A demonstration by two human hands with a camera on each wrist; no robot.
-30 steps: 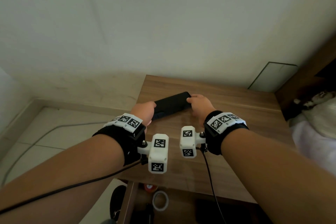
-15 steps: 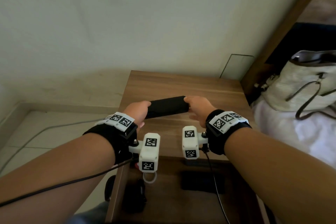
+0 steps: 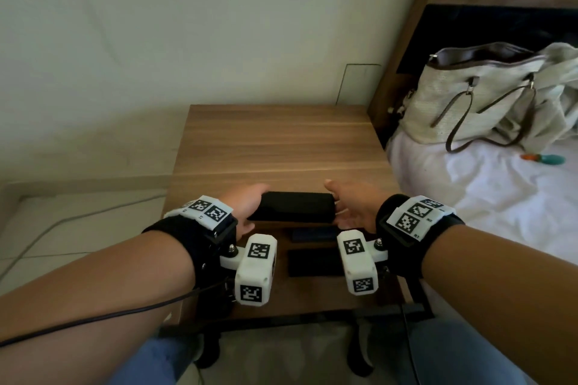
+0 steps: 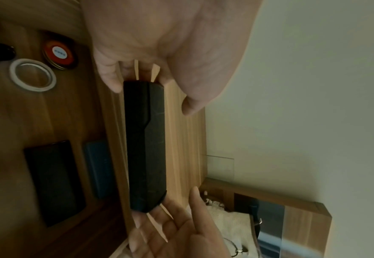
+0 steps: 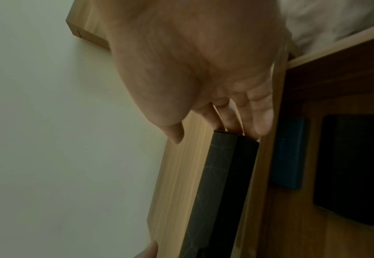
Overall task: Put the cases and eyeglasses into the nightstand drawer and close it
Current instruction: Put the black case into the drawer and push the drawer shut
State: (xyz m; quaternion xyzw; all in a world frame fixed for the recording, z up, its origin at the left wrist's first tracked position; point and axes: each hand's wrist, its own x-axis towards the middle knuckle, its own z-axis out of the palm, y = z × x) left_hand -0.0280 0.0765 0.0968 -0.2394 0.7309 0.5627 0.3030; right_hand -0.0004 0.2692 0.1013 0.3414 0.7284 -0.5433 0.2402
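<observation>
Drawer (image 4: 15,113) holds blue case (image 4: 98,167), tape (image 4: 12,72); left grip (image 3: 247,206) clasps black case (image 3: 294,206), right grip (image 3: 353,206) flat against end

drawer (image 4: 37,113) open, blue case (image 3: 312,234), flat black case (image 3: 314,262) mid-floor

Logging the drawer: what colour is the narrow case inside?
The narrow case is dark blue; right wrist view shows it best.

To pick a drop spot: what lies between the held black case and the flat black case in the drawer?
A slim blue rectangular case, clearest in the left wrist view.
</observation>
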